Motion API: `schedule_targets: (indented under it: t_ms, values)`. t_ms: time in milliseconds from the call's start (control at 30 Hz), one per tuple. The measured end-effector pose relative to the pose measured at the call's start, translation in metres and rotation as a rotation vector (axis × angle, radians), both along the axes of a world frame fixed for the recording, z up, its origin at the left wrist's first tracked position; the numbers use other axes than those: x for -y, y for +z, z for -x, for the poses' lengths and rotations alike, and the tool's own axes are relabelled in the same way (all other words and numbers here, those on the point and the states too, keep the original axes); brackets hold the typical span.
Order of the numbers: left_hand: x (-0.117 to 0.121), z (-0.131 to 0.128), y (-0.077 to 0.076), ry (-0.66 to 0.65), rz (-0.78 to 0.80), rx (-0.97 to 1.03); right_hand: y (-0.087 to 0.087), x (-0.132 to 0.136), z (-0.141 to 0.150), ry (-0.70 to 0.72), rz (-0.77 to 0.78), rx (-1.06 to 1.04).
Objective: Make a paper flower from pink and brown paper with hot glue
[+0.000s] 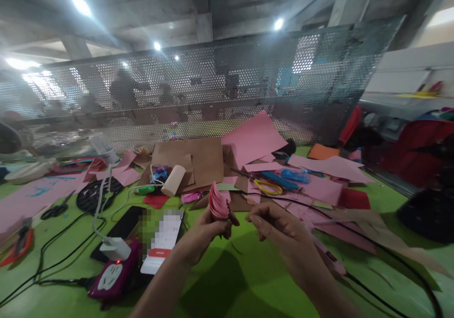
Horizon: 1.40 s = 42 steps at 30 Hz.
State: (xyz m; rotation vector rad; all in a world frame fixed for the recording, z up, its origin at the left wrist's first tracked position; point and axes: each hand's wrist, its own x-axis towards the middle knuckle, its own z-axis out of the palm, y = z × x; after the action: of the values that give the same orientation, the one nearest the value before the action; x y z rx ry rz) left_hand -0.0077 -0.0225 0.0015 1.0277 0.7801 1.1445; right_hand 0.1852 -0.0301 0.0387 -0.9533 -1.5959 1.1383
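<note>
My left hand (215,225) grips a pink paper flower (219,202) by its base, with the layered, curled petals pointing up. Just to the right, apart from the flower, is my right hand (271,223). Its thumb and forefinger are pinched together, and whatever is between them is too small to make out. Both hands hover above the green tabletop (227,280). Behind the flower lie scraps of pink and brown paper, and a yellow-handled pair of scissors (267,187) rests among them.
At the left are a purple power strip (111,278) with a white charger (115,248), a lit phone (163,242) and black scissors (58,207). A pink corded tool (329,259) lies beside my right forearm. Brown cardboard (189,159) and a perforated metal screen (220,81) stand behind.
</note>
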Motion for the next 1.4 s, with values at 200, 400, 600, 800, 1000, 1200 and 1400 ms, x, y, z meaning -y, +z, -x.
schedule_targets:
  t_ms: [200, 400, 600, 800, 1000, 1200, 1400]
  values:
    - [0.0, 0.001, 0.0, -0.055, -0.027, -0.003, -0.002, -0.001, 0.0, -0.004, 0.003, -0.002]
    - [0.0, 0.0, 0.003, -0.074, -0.006, 0.02, 0.0, -0.001, 0.001, -0.022, -0.002, 0.005]
    - [0.002, -0.002, 0.008, -0.076, 0.014, 0.005, 0.001, 0.0, 0.001, -0.022, -0.019, 0.003]
    - [0.001, -0.001, 0.005, -0.077, 0.0, 0.02, 0.002, 0.001, 0.001, -0.033, -0.018, 0.008]
    - [0.001, -0.001, 0.005, -0.072, -0.007, 0.008, 0.002, 0.0, 0.001, -0.018, -0.014, -0.013]
    - [0.001, -0.001, 0.006, -0.083, 0.0, 0.027, 0.006, 0.001, 0.003, -0.05, -0.021, 0.013]
    - [-0.002, -0.004, 0.009, -0.085, -0.009, 0.109, -0.005, -0.006, -0.003, -0.132, 0.04, -0.046]
